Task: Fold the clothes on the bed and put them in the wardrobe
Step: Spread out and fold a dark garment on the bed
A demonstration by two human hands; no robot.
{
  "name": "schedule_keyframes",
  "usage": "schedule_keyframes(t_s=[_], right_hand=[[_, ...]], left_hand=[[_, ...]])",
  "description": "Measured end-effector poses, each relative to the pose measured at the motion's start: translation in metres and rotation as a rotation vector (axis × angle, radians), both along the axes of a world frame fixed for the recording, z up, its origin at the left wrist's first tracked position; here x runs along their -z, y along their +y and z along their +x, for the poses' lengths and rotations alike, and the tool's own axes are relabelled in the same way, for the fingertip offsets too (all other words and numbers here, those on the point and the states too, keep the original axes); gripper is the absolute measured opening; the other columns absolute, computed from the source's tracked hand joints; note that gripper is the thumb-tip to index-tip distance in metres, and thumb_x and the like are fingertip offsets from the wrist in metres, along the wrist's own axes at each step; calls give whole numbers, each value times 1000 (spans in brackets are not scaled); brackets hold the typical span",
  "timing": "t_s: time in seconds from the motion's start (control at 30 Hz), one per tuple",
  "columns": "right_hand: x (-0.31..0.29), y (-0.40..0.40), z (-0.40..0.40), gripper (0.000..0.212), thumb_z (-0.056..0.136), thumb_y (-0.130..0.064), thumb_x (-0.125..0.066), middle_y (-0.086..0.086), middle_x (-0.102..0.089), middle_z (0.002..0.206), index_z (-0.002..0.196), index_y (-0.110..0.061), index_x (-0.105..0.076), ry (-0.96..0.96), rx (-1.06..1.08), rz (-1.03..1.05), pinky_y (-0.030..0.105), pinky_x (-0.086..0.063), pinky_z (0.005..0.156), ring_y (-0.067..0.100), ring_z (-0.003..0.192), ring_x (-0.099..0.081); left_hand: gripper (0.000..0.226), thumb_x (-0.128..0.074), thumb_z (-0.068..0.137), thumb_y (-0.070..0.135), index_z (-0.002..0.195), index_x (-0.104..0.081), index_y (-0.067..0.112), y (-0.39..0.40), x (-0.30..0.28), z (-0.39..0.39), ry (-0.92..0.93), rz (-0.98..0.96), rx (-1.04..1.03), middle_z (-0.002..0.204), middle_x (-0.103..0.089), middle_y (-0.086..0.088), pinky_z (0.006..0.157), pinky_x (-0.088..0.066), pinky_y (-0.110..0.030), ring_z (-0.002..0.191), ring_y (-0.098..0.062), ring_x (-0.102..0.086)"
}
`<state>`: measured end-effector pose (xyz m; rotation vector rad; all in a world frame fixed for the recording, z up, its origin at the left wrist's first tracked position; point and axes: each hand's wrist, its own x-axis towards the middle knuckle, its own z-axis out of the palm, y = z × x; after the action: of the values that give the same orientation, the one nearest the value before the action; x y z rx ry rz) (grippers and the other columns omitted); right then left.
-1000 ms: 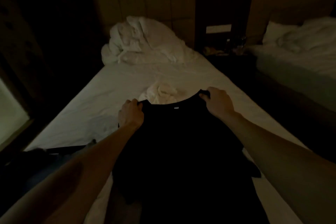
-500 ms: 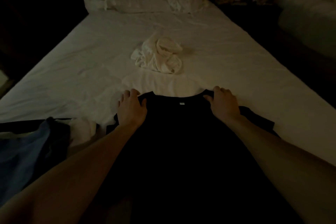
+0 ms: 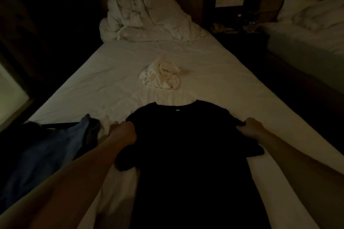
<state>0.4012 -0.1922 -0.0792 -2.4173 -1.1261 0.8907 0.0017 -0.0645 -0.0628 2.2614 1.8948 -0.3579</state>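
Observation:
A black T-shirt (image 3: pixel 186 145) lies flat on the white bed (image 3: pixel 104 87), neck pointing away from me, a small white label at the collar. My left hand (image 3: pixel 122 133) rests at the shirt's left sleeve with fingers curled; its grip is hidden in the dark. My right hand (image 3: pixel 250 129) pinches the end of the right sleeve. A crumpled cream garment (image 3: pixel 161 75) sits beyond the collar in the middle of the bed. A blue garment (image 3: pixel 42 156) lies heaped at the bed's left edge, close to my left forearm.
A bunched white duvet (image 3: pixel 147 15) fills the head of the bed. A dark nightstand (image 3: pixel 240 29) with small items stands to the right, then a second bed (image 3: pixel 307 37). The room is dim; the left side is dark wall.
Both hands have moved from the collar outward to the sleeves, and the shirt now lies spread flat. The camera has tilted back up, showing the duvet again.

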Motion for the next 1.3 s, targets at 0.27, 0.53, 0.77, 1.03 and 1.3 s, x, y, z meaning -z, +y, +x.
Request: schedule_keyframes(t_s=[0.27,0.53,0.77,1.03,1.3], right_hand=[[-8,7,-1,30,99,-23,-53,11,-46,71,74,-7,-48,271,60,235,31,-31,60,23,61,-46],[-19,2,9,16,89,-6,-66,16,-60,105,101,-5,-56,521,242,482,40,-50,76,32,87,-61],[-46,20,-31,16,80,-5,-70,4,-65,98,89,-16,-65,263,234,598,29,-48,71,21,89,-62],[-40,56,-181,48,91,-31,-64,4,-50,132,134,-15,-50,291,-289,427,38,-52,97,21,117,-55],[-14,-75,-156,32,95,-15,-60,4,-53,118,126,-13,-53,148,-284,404,31,-45,94,26,114,-54]], left_hand=[[16,-56,93,25,85,-58,11,2,-49,52,-831,245,-302,95,-67,-19,74,-50,-37,85,-33,-63],[34,-57,96,38,103,-59,4,2,-46,126,-1320,-331,-452,93,-67,-19,47,-54,-30,58,-29,-65],[31,-60,91,44,112,-62,22,8,29,81,-586,102,310,116,-62,-1,95,-47,-36,109,-20,-59],[90,3,79,80,155,-2,32,-58,70,32,-443,116,452,161,13,11,121,0,-46,147,-12,16],[120,-21,67,89,155,-7,8,-156,71,-2,-508,44,305,161,-8,-14,120,-7,-40,149,-30,-5]])
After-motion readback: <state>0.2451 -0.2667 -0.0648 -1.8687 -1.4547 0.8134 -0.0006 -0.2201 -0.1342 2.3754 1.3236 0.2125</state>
